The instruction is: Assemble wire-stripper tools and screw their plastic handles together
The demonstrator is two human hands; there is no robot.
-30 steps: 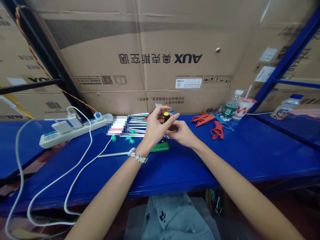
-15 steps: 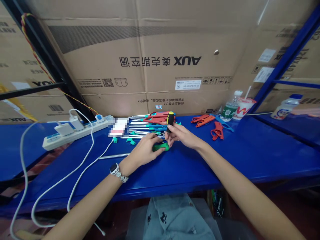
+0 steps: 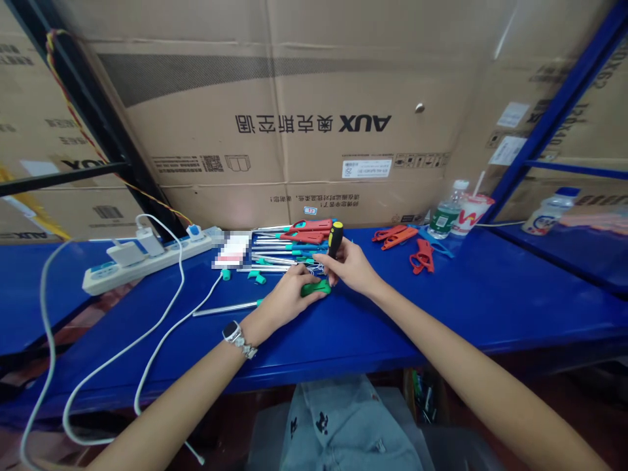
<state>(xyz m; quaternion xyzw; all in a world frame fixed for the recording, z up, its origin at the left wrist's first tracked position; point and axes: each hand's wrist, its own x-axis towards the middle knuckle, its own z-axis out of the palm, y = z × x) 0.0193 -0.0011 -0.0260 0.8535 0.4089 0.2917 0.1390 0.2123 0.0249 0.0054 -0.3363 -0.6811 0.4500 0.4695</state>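
My left hand [image 3: 287, 296] is closed around the green handle [image 3: 315, 288] of a long-nosed lighter and holds it down on the blue table. The lighter's metal tube [image 3: 223, 309] sticks out to the left past my wrist. In my right hand [image 3: 356, 268] is a black and yellow screwdriver [image 3: 335, 239], held nearly upright above the right end of the green handle. My fingers hide its tip. Just behind my hands lies a row of similar lighters with metal tubes and red handles [image 3: 309, 230] or blue handles. Small teal caps [image 3: 256, 277] lie left of my left hand.
A white power strip [image 3: 147, 258] with plugs and trailing white cables [image 3: 161, 320] is on the left. Red and orange handle shells [image 3: 400, 237] lie to the right. Behind them stand a water bottle [image 3: 445, 212] and a paper cup [image 3: 471, 214]. A large carton [image 3: 314, 78] backs the table.
My right hand has changed its grip lower on the screwdriver, so more of the screwdriver's handle shows. My left hand stays on the green lighter. The view has shifted slightly.
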